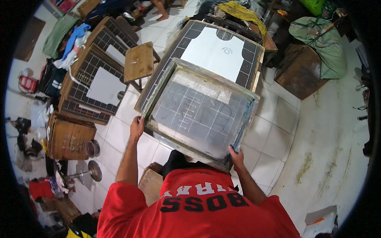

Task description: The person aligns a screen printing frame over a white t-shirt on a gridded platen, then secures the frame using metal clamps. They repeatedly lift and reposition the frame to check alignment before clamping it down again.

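A wooden-edged screen printing frame (194, 119) with see-through mesh lies tilted across the middle of the view in front of me. My left hand (137, 127) grips its left edge near the close corner. On the opposite side, my right hand (236, 158) is closed on the near right corner, thumb on top. Beyond and partly under the frame is a dark board with white grid lines (249, 59). A white shirt-shaped fabric panel (214, 50) with a small emblem lies flat on that board; the frame hides its lower part.
A wooden stool (139, 62) stands left of the gridded board. Further left, several similar boards lean together, one bearing a white panel (106, 87). At the right are a brown wooden box (301, 71) and a green sack (333, 59). A yellow cloth (244, 14) hangs at the back.
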Action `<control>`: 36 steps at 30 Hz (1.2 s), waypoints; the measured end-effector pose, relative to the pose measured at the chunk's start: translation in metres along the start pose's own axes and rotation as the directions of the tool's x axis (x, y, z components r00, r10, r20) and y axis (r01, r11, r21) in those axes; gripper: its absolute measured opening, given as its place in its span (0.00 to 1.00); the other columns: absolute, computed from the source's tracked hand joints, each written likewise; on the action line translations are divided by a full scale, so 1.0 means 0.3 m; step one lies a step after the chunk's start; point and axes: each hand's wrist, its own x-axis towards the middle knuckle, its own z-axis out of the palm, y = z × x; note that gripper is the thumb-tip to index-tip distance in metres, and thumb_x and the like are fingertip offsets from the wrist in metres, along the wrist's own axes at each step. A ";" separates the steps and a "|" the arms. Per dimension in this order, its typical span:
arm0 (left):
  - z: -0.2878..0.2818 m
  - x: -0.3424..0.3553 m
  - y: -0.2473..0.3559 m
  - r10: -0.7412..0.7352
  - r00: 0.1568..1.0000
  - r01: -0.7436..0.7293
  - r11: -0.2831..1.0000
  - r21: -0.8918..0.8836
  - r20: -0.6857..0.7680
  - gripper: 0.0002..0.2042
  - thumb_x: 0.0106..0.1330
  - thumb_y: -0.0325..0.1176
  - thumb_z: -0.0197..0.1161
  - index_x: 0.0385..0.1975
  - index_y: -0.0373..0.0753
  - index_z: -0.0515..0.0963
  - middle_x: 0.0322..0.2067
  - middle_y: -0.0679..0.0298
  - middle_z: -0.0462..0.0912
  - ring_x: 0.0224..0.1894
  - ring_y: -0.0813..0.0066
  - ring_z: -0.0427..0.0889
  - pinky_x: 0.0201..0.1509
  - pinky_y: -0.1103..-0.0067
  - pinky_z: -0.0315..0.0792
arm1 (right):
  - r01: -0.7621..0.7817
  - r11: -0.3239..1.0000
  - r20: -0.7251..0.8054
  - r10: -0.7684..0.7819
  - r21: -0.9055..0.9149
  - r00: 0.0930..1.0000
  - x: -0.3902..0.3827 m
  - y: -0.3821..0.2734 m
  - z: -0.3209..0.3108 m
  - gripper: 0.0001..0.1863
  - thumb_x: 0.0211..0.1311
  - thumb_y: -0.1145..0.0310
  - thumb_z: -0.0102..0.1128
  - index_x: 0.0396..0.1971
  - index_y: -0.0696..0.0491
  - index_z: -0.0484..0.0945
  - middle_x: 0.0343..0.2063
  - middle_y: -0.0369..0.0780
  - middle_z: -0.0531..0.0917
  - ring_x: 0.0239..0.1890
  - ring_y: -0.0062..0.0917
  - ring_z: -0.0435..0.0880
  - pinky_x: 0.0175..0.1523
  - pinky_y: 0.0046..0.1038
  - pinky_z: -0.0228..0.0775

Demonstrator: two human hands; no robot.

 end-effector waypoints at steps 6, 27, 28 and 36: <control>-0.074 0.115 0.025 -0.032 0.987 0.029 0.999 0.023 0.155 0.32 0.72 0.59 0.48 0.42 0.29 0.82 0.36 0.41 0.84 0.44 0.46 0.83 0.50 0.64 0.74 | -0.130 0.988 -0.345 0.092 -0.088 0.934 -0.083 -0.084 0.044 0.24 0.61 0.53 0.66 0.45 0.60 0.82 0.37 0.44 0.87 0.39 0.32 0.85 0.46 0.34 0.74; -0.076 0.857 0.551 0.286 0.873 -0.163 0.934 -0.317 0.395 0.33 0.48 0.37 0.81 0.54 0.30 0.75 0.42 0.58 0.83 0.40 0.69 0.81 0.46 0.74 0.77 | 0.291 0.956 -0.391 -0.252 0.043 0.885 0.323 -0.767 0.109 0.22 0.49 0.64 0.76 0.40 0.63 0.82 0.31 0.40 0.86 0.31 0.23 0.83 0.40 0.28 0.76; -0.034 0.878 0.570 0.296 0.872 -0.146 0.918 -0.370 0.390 0.31 0.49 0.36 0.81 0.52 0.30 0.77 0.41 0.59 0.84 0.39 0.71 0.81 0.45 0.74 0.77 | 0.322 0.946 -0.386 -0.285 0.035 0.878 0.401 -0.777 0.103 0.22 0.49 0.64 0.76 0.40 0.63 0.81 0.31 0.40 0.87 0.31 0.23 0.83 0.41 0.28 0.76; 0.141 1.056 0.653 0.265 0.945 -0.208 0.940 -0.272 0.193 0.20 0.57 0.39 0.76 0.43 0.31 0.83 0.34 0.62 0.86 0.35 0.74 0.82 0.43 0.77 0.76 | 0.330 0.944 -0.377 -0.308 -0.008 0.873 0.757 -0.836 0.190 0.24 0.51 0.64 0.73 0.45 0.63 0.80 0.35 0.46 0.86 0.38 0.31 0.85 0.47 0.32 0.75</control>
